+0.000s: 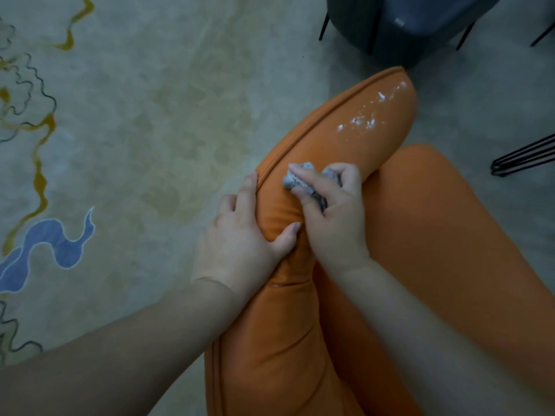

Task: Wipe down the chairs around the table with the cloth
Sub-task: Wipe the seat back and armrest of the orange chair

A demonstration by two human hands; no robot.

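Over a pale rug [135,121] with wavy lines, her right hand [330,211] bunches the grey cloth [295,181] against the orange chair [345,139] back; left hand [240,238] clasps its edge. White specks [365,121] above.

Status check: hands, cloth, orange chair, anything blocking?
Right hand grips cloth on orange chair backrest. Left hand holds backrest edge. White residue ahead, unwiped. Nothing blocking.
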